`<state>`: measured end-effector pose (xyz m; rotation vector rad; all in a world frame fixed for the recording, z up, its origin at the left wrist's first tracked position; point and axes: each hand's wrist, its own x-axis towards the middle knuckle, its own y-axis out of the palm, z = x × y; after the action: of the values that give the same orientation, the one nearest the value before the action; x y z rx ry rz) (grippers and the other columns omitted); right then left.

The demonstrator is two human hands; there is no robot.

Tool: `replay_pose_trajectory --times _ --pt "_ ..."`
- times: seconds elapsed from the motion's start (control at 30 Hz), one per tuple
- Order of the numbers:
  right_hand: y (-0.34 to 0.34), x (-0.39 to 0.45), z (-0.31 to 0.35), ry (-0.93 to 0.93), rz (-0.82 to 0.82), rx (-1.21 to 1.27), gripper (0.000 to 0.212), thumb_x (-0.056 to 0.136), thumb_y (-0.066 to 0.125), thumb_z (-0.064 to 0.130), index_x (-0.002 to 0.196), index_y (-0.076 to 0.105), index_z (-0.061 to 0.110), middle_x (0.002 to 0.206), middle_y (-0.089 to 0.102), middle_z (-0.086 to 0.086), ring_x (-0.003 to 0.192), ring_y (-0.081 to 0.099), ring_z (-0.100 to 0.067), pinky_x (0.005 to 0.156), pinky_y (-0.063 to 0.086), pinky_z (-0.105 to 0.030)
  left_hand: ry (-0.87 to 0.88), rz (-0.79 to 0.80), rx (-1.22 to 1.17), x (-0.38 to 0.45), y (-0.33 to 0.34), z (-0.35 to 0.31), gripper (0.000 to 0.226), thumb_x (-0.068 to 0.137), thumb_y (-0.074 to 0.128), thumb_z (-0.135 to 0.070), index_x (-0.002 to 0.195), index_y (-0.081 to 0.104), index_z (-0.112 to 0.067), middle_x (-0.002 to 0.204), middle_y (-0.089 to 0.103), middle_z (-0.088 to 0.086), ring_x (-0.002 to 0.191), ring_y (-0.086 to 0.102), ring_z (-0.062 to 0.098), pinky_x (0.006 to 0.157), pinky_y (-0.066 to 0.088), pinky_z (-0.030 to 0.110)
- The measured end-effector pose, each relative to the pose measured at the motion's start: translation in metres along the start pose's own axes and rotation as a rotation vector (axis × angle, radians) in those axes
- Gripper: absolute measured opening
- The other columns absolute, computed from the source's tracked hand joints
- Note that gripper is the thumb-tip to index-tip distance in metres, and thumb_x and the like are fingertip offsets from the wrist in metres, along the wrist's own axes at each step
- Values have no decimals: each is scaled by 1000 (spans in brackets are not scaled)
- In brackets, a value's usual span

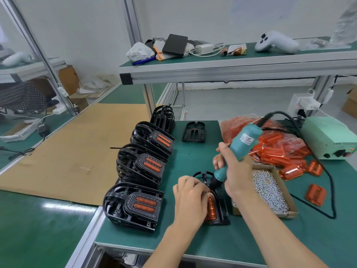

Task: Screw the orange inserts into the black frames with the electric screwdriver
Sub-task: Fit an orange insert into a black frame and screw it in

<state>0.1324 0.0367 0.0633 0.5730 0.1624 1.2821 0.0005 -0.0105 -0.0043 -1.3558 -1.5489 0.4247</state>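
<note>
Black stacks (144, 171) number four; loose frames (193, 131) two.

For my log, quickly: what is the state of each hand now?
Left hand: fingers curled, steadying the black frame with its orange insert.
Right hand: gripping the electric screwdriver.

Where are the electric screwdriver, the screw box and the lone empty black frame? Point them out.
electric screwdriver (243, 143), head view, teal body above the right hand.
screw box (269, 187), head view, cardboard rim's far edge.
empty black frame (193, 131), head view, its middle.

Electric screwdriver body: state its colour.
Teal plastic electric screwdriver with a black nose, seen in the head view.
</note>
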Motion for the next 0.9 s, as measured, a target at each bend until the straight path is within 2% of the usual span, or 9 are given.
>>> replay_pose_trajectory --times 0.03,0.2,0.37,0.57,0.67,0.77,0.9 --pt "3 1 -4 -30 33 -56 17 82 81 33 75 66 28 54 52 -3 48 50 -19 55 50 -31 -13 -17 8 2 4 1 7 82 79 -21 86 75 -25 93 58 -12 106 48 20 83 34 35" --pt "5 3 -22 -68 112 -221 21 89 77 33 71 66 28 53 55 -2 50 55 -19 60 53 -33 -50 0 17 3 15 3 2 84 77 -23 86 76 -23 93 56 -9 106 49 24 86 33 37" --pt "3 6 -26 -50 88 -217 20 88 77 33 72 66 28 51 54 -2 48 52 -20 58 53 -31 -105 6 -22 2 20 7 5 84 80 -25 88 79 -21 94 59 -8 107 49 24 86 33 38" --pt "6 5 -26 -26 122 -258 24 87 77 37 69 64 27 51 53 -1 49 53 -18 61 53 -37 -112 -21 -48 1 24 11 4 81 82 -27 83 80 -25 92 57 -12 106 48 21 84 29 35" --pt "8 4 -26 -28 152 -275 27 87 76 38 67 63 24 51 53 -1 50 54 -17 61 52 -39 -113 -50 -45 0 25 12 5 80 84 -29 81 80 -25 91 55 -13 105 46 19 84 32 35" --pt "11 0 -24 -19 200 -304 28 86 76 41 69 65 23 53 55 -4 53 56 -19 62 52 -36 -119 -47 -50 -2 25 13 6 80 84 -29 82 81 -25 91 55 -12 105 48 20 85 38 36" --pt "15 -3 -21 -29 304 -366 31 89 74 38 65 62 23 54 56 -2 56 57 -19 64 53 -29 -129 -40 -57 -3 22 12 7 80 83 -30 84 81 -25 93 55 -12 106 46 19 87 35 33"
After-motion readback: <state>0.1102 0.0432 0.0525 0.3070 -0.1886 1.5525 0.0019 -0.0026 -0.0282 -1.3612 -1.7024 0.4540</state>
